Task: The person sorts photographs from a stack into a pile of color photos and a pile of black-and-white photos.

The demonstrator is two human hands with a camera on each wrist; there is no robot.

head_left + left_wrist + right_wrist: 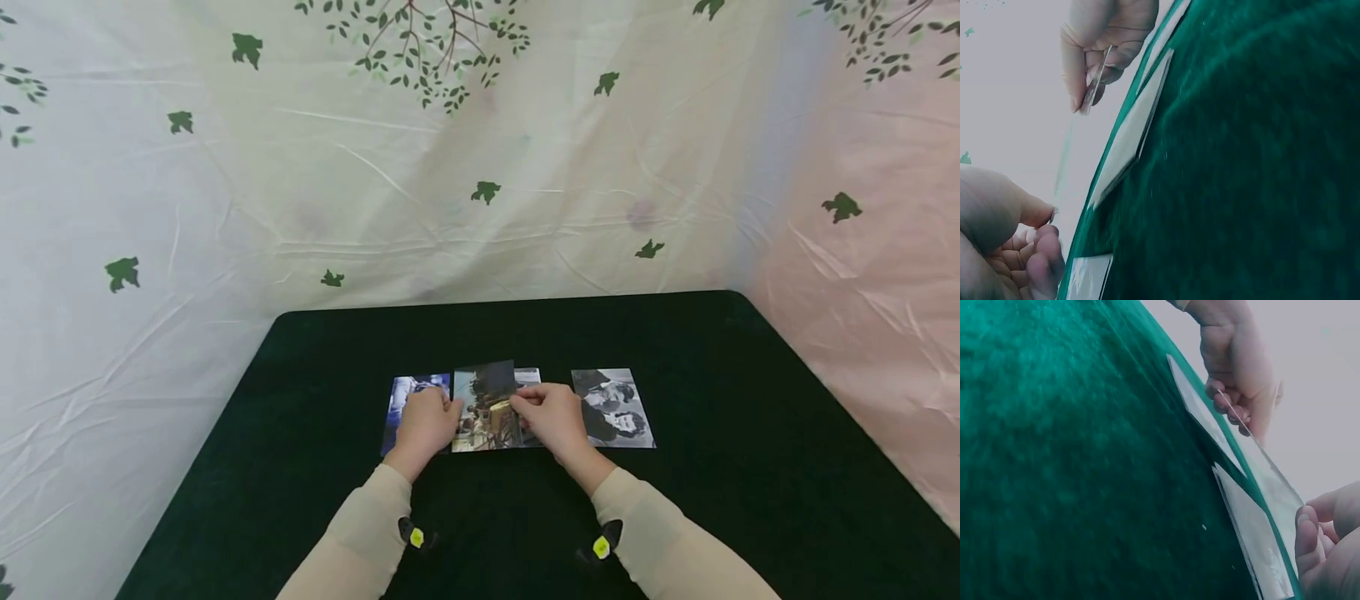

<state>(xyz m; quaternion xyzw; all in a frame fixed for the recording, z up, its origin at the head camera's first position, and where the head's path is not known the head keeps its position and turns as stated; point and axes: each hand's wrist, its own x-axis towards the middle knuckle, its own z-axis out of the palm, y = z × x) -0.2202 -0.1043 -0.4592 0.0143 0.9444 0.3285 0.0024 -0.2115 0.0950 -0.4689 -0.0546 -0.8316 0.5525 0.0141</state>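
From my remote feed, left hand (424, 423) and right hand (557, 421) pinch opposite side edges of the color picture print (482, 408) above the green tablecloth (262, 475), probably to steady it, though washed-out wrist views obscure its tilt.

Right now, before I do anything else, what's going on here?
A person holds a rectangular brown-and-dark picture card raised off the dark green cloth-covered table, the left hand pinching one side and the right hand the other. A blue-toned rectangular card lies at the left, partly hidden by the left hand. A greyish card shows partly from behind the held one, and a black-and-white rectangular card lies at the right.
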